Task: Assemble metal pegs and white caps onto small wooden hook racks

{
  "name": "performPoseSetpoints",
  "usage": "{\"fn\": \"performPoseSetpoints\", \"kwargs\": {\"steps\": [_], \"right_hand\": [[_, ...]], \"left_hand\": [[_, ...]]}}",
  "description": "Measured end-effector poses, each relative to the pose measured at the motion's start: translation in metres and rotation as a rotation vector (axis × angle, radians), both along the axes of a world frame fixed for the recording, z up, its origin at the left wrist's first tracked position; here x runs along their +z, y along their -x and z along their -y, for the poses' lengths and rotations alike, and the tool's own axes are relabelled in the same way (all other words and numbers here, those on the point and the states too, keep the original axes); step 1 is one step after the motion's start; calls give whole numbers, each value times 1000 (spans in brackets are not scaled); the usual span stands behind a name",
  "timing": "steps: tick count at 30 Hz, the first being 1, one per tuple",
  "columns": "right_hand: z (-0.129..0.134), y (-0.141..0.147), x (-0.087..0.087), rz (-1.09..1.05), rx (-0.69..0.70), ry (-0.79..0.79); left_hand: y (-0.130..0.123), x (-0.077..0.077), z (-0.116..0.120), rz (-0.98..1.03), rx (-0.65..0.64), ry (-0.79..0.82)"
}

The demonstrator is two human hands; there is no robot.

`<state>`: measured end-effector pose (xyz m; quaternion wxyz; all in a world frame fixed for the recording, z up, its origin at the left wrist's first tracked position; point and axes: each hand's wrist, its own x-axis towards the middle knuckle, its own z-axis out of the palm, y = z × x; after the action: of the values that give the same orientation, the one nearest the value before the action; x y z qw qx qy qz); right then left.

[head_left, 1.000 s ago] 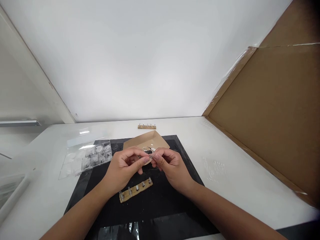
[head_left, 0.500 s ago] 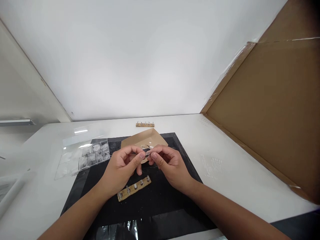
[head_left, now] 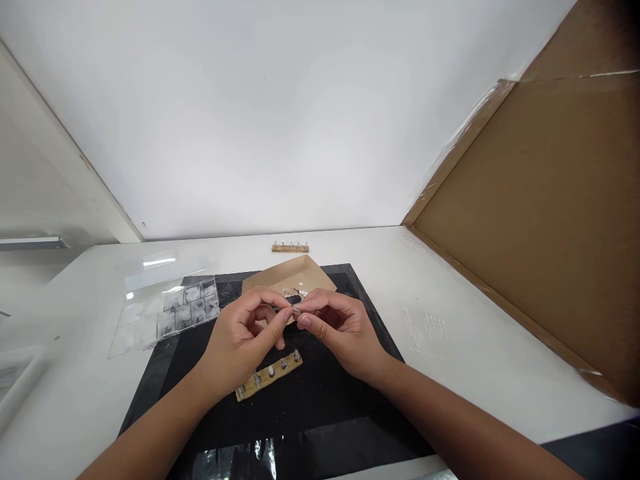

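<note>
My left hand (head_left: 247, 327) and my right hand (head_left: 345, 330) meet above the black mat (head_left: 320, 407), thumbs and forefingers pinched on a small clear piece (head_left: 296, 310) between them. The piece looks like a thin transparent nail tip, partly hidden by the fingertips. Just below my left hand lies a wooden strip (head_left: 270, 377) with several small upright holders, some carrying clear or white tips. Behind the hands sits a brown paper tray (head_left: 280, 272) with small white bits in it.
A clear compartment box (head_left: 187, 310) with its lid open stands at the left. Another wooden strip (head_left: 290, 249) lies near the back wall. Several clear tips (head_left: 434, 328) lie on the white table to the right. A cardboard panel (head_left: 540, 220) rises at the right.
The fingertips of both hands have shifted slightly, and the clear piece between them is now turned at a different angle. My right fingers have straightened a little toward the left hand.
</note>
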<state>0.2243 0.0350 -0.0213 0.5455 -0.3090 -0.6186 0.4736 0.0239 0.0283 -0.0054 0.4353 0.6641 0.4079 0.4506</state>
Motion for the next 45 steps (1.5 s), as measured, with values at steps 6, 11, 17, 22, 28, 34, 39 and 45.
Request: {"fn": "performPoseSetpoints", "kwargs": {"steps": [6, 11, 17, 22, 28, 34, 39, 45], "right_hand": [[-1, -1, 2, -5, 33, -14], [-2, 0, -3, -30, 4, -30], [-2, -1, -3, -23, -10, -50], [-2, -5, 1, 18, 45, -71], [-9, -10, 0, -35, 305, 38], [-13, -11, -3, -74, 382, 128], [-12, -13, -1, -46, 383, 126], [-15, -16, -1, -14, 378, 110]], "left_hand": [[-1, -2, 3, -1, 36, -131], [-1, -3, 4, -81, 75, -284], [4, -1, -1, -147, 24, -474], [10, 5, -7, -170, -21, -615], [19, 13, -10, -247, -102, -711], [22, 18, -12, -259, -171, -699], [22, 16, -12, -217, -181, -585], [22, 8, -12, -192, -184, -515]]}}
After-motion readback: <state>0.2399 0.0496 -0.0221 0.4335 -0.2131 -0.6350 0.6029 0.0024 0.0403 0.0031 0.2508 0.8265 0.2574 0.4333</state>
